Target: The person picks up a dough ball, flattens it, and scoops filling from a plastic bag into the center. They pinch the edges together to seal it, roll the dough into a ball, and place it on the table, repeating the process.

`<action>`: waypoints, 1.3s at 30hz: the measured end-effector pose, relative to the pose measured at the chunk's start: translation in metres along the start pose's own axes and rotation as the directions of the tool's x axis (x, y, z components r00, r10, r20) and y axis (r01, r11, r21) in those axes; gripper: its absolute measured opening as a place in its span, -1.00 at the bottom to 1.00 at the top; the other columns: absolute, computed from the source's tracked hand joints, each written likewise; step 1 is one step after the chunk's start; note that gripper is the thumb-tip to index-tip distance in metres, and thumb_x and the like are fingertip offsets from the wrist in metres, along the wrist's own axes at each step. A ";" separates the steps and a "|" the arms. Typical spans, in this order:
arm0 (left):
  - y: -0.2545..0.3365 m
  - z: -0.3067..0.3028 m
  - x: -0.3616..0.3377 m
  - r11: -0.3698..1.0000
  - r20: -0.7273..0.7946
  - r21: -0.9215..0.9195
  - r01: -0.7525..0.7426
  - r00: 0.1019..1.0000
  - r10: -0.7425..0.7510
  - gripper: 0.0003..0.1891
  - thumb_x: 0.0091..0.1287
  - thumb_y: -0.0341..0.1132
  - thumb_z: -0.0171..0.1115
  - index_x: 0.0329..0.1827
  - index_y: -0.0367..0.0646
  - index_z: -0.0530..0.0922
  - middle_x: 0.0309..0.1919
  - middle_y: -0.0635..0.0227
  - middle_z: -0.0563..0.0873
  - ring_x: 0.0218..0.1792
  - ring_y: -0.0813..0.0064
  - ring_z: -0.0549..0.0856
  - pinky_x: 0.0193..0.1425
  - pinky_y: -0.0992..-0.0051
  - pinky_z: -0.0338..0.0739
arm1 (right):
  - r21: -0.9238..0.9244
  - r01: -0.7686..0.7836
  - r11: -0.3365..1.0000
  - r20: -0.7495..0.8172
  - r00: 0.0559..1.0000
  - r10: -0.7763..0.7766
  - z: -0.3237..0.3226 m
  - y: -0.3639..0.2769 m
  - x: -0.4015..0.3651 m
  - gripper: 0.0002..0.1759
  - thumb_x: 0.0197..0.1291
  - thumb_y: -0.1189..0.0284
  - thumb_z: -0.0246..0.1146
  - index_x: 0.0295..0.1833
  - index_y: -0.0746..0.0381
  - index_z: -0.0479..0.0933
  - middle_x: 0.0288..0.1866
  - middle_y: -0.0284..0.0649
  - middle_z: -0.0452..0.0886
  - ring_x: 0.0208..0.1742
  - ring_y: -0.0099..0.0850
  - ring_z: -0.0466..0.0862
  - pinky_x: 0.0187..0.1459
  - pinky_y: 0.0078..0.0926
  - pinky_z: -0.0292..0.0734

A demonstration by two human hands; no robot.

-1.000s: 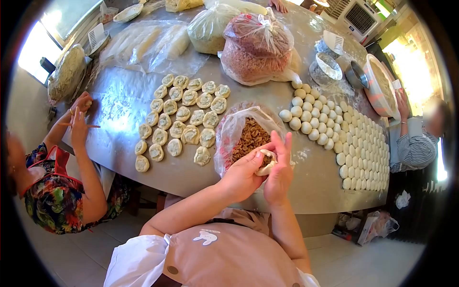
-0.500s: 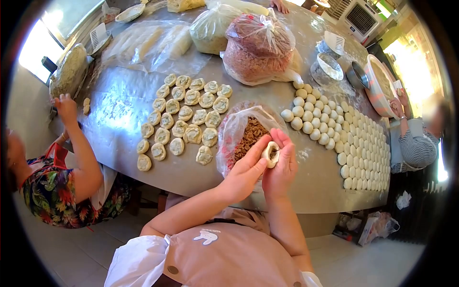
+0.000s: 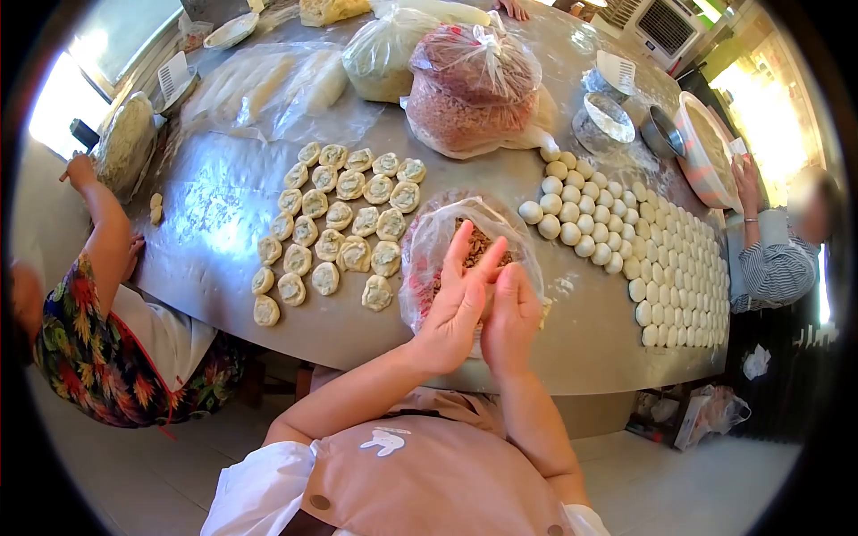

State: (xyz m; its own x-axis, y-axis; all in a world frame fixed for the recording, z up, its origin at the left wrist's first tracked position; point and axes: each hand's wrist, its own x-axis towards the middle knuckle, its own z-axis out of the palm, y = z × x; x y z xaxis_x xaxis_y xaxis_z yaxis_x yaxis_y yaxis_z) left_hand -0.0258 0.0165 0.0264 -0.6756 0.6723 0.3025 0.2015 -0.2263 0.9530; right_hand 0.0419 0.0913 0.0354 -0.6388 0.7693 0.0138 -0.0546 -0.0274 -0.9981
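My left hand (image 3: pixel 453 313) has its fingers stretched out and spread, its palm side against my right hand. My right hand (image 3: pixel 511 326) is cupped, fingers pressed together. The filled dough piece seen between my hands a moment ago is hidden behind the fingers now. Both hands are over the near side of a clear plastic bag (image 3: pixel 424 259), opened wide, with crumbly brown filling (image 3: pixel 474 243) inside. To the left, several rows of round, flattened filled buns (image 3: pixel 349 186) lie on the metal table (image 3: pixel 357 335). Rows of smooth white dough balls (image 3: pixel 585 223) lie to the right.
A tied bag of pinkish filling (image 3: pixel 474 89) and a bag of pale green filling (image 3: pixel 382 58) stand behind. Metal bowls (image 3: pixel 604 123) and a large basin (image 3: pixel 706 152) are at the right. Persons work at the left (image 3: pixel 98 330) and right (image 3: pixel 773 259). Plastic sheeting (image 3: pixel 277 89) covers pale strips.
My left fingers have straightened and spread, and the dough piece has gone out of sight between my hands. The person at left has reached farther out; the view has shifted slightly.
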 end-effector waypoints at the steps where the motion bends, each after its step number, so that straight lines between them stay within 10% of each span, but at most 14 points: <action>1: -0.002 0.002 0.002 0.999 -0.049 -0.027 0.044 0.998 -0.046 -0.54 0.56 -0.27 -0.13 0.46 -0.28 0.30 0.50 0.07 0.19 0.50 0.23 0.14 0.51 0.27 0.05 | -0.108 0.034 0.994 -0.010 0.999 -0.035 -0.003 -0.005 0.003 -0.58 0.56 0.22 -0.08 -0.17 0.30 0.54 -0.29 -0.28 0.67 -0.26 -0.58 0.59 -0.20 -0.59 0.52; 5: -0.009 -0.003 0.006 0.965 -0.101 -0.101 0.242 0.962 -0.252 -0.44 0.61 -0.13 -0.28 0.56 -0.24 0.08 0.54 0.22 0.13 0.55 0.29 0.11 0.52 0.38 0.07 | -0.059 0.063 0.996 -0.104 0.992 -0.069 -0.014 0.002 0.013 -0.59 0.55 0.26 -0.08 -0.28 0.31 0.48 -0.29 -0.16 0.70 -0.28 -0.49 0.65 -0.16 -0.53 0.57; 9: -0.016 0.015 0.005 0.962 0.042 -0.171 0.214 0.977 -0.210 -0.41 0.62 -0.05 -0.33 0.55 -0.29 0.07 0.50 0.18 0.20 0.47 0.37 0.26 0.48 0.42 0.15 | -0.279 0.430 0.859 0.195 0.901 -0.388 -0.005 0.013 0.003 -0.62 0.51 0.37 0.01 0.24 0.42 0.41 0.29 0.08 0.50 0.31 -0.21 0.50 0.31 -0.35 0.37; 10: -0.015 0.016 0.001 0.933 0.105 -0.235 0.272 0.961 -0.254 -0.37 0.61 0.01 -0.33 0.53 -0.31 0.11 0.43 0.19 0.31 0.38 0.43 0.35 0.41 0.43 0.24 | -0.311 0.437 0.844 0.275 0.892 -0.360 -0.010 0.020 0.001 -0.42 0.54 0.23 -0.06 0.46 0.43 0.17 0.54 0.07 0.16 0.53 -0.15 0.22 0.45 -0.32 0.14; 15: 0.009 0.027 -0.008 0.845 0.212 -0.364 0.392 0.918 -0.335 -0.46 0.60 -0.02 -0.18 0.36 -0.32 0.31 0.18 0.25 0.51 0.20 0.48 0.46 0.31 0.46 0.33 | -0.170 0.081 0.982 -0.031 0.996 -0.087 -0.021 0.017 0.033 -0.17 0.52 -0.09 -0.38 0.56 0.40 -0.12 0.62 0.04 -0.06 0.61 -0.17 -0.01 0.54 -0.28 -0.13; 21: 0.010 0.027 0.006 0.842 -0.007 -0.431 0.324 0.932 -0.362 -0.60 0.55 -0.07 0.01 0.13 -0.25 0.56 -0.18 0.44 0.67 -0.14 0.66 0.59 -0.02 0.61 0.49 | 0.293 -0.006 0.956 0.158 0.987 -0.042 0.017 -0.032 -0.007 0.02 0.37 -0.33 -0.40 0.61 0.25 -0.32 0.65 -0.09 -0.23 0.63 -0.32 -0.15 0.54 -0.34 -0.22; 22: 0.013 0.028 0.010 0.862 -0.152 -0.389 0.324 0.901 -0.407 -0.59 0.53 -0.08 0.07 -0.23 -0.29 0.65 -0.43 0.42 0.67 -0.34 0.62 0.62 -0.20 0.60 0.52 | 0.327 0.035 0.945 0.196 0.975 -0.104 0.009 -0.013 -0.003 -0.01 0.39 -0.30 -0.41 0.61 0.24 -0.39 0.66 -0.11 -0.31 0.64 -0.30 -0.23 0.54 -0.29 -0.29; 26: 0.015 0.003 0.019 0.741 -0.136 -0.547 0.389 0.832 -0.537 -0.43 0.56 0.00 -0.04 -0.65 -0.15 0.35 -0.55 0.24 0.60 -0.46 0.46 0.58 -0.24 0.48 0.50 | 0.389 0.002 0.921 0.180 0.981 -0.078 0.010 -0.009 -0.008 -0.15 0.49 -0.11 -0.24 0.59 0.26 -0.26 0.62 -0.13 -0.19 0.61 -0.34 -0.18 0.53 -0.30 -0.26; 29: 0.015 -0.007 0.026 0.780 -0.267 -0.551 0.298 0.822 -0.503 -0.41 0.55 0.03 -0.06 -0.68 -0.11 0.31 -0.58 0.27 0.58 -0.38 0.47 0.58 -0.18 0.46 0.50 | 0.274 -0.025 0.962 0.267 0.962 -0.051 0.011 -0.003 -0.017 -0.29 0.52 0.04 -0.13 0.52 0.30 -0.07 0.53 -0.14 0.04 0.52 -0.37 0.07 0.48 -0.36 -0.02; 33: 0.011 -0.013 0.013 0.521 0.103 -0.781 0.343 0.895 -0.434 -0.34 0.55 0.18 -0.24 0.14 -0.28 0.55 -0.21 0.23 0.66 -0.10 0.35 0.61 0.11 0.38 0.49 | 0.134 0.018 0.991 0.219 0.975 -0.047 0.015 0.001 -0.022 -0.51 0.54 0.12 -0.09 0.29 0.30 0.29 0.15 -0.25 0.47 0.12 -0.51 0.48 0.15 -0.55 0.42; 34: 0.027 -0.019 0.017 0.394 0.267 -0.840 0.372 0.917 -0.298 -0.22 0.50 0.27 -0.29 0.49 -0.23 0.25 0.15 0.19 0.58 0.14 0.31 0.56 0.31 0.36 0.39 | 0.122 -0.010 0.992 0.201 0.980 -0.015 0.006 -0.001 -0.018 -0.54 0.55 0.12 -0.08 0.23 0.29 0.35 0.04 -0.29 0.51 0.02 -0.55 0.51 0.06 -0.58 0.45; 37: 0.016 -0.022 0.010 0.759 0.252 -0.525 0.385 0.922 -0.294 -0.35 0.53 0.15 -0.17 0.43 -0.21 0.33 0.27 0.16 0.51 0.26 0.34 0.50 0.36 0.35 0.36 | 0.081 -0.172 0.982 0.306 0.942 0.139 -0.010 -0.001 -0.013 -0.47 0.53 0.02 -0.13 0.15 0.27 0.43 -0.15 -0.33 0.55 -0.20 -0.60 0.52 -0.17 -0.64 0.44; 39: 0.013 -0.024 0.009 0.769 0.256 -0.419 0.483 0.875 -0.410 -0.41 0.54 0.10 -0.11 0.39 -0.20 0.37 0.31 0.13 0.49 0.28 0.34 0.50 0.35 0.35 0.39 | 0.052 -0.205 0.977 0.352 0.919 0.175 -0.006 -0.008 -0.016 -0.38 0.51 -0.08 -0.20 0.10 0.26 0.45 -0.25 -0.35 0.55 -0.34 -0.61 0.50 -0.32 -0.66 0.40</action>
State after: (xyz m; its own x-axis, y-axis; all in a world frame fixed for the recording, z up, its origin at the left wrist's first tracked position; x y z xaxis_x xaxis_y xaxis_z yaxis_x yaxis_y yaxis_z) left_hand -0.0457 0.0028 0.0410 -0.4924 0.8619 -0.1213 -0.4680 -0.1447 0.8718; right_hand 0.0570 0.0827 0.0426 -0.8673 0.4776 -0.1405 0.0381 -0.2178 -0.9753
